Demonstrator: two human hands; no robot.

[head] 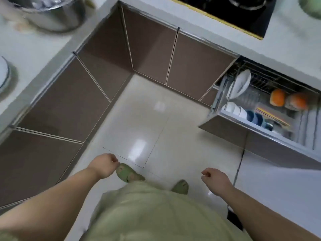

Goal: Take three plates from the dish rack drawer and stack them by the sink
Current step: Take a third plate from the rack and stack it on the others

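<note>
The dish rack drawer [243, 136] stands pulled out at the right, under the counter. White plates [240, 84] stand on edge in its wire rack, with white and blue bowls [250, 115] in front of them and two orange bowls [278, 97] further right. My left hand [104, 165] hangs low over the floor at the lower left, fingers loosely curled and holding nothing. My right hand [214, 179] hangs the same way at the lower right, well short of the drawer. A white plate [3, 73] lies on the left counter at the frame's edge.
Brown cabinet doors [152, 54] line an L-shaped white counter [34, 47]. A steel pot [52, 13] stands on the counter at the top left, a black cooktop [234, 13] at the top right. My feet in green slippers [129, 174] stand on the glossy tiled floor.
</note>
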